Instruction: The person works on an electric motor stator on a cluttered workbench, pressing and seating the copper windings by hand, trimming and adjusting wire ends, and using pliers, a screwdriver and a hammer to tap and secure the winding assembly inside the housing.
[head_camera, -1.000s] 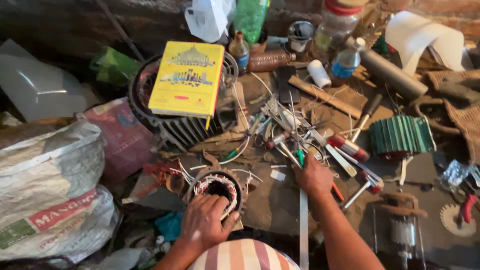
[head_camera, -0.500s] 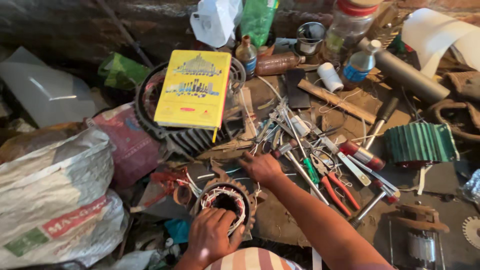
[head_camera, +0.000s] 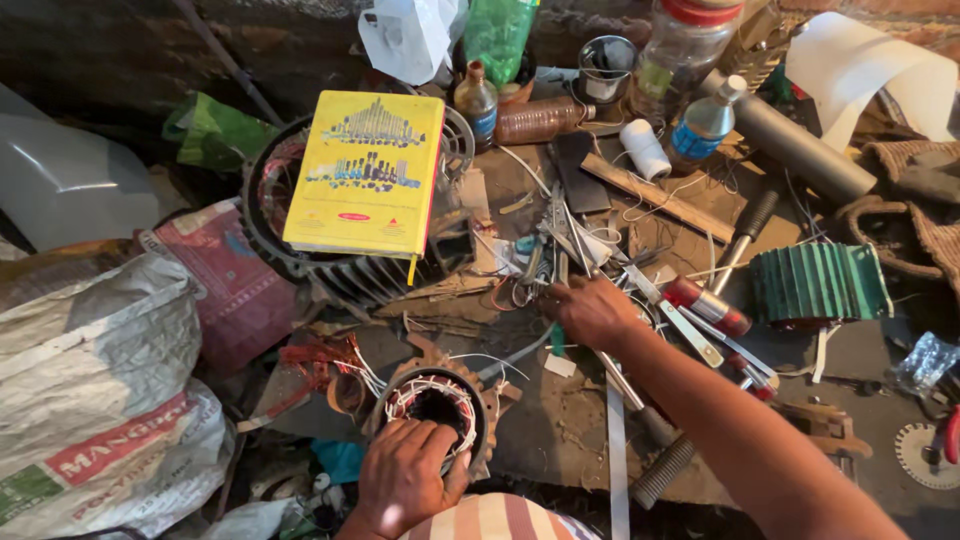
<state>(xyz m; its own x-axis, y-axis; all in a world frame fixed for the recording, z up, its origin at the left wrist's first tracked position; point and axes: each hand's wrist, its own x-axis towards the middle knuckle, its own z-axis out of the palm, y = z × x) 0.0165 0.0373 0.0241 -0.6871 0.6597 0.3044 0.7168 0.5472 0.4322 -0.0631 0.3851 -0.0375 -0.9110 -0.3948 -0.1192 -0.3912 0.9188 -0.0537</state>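
right hand (head_camera: 590, 312) further left, among tools (head_camera: 560, 250)

My left hand (head_camera: 402, 476) is bare, no glove, ring or watch on it. My right hand (head_camera: 592, 312) is bare as well, and the forearm (head_camera: 740, 430) behind it runs uncovered towards five o'clock. At six o'clock shows my garment (head_camera: 500, 518), cloth striped in orange, white and a darker line.
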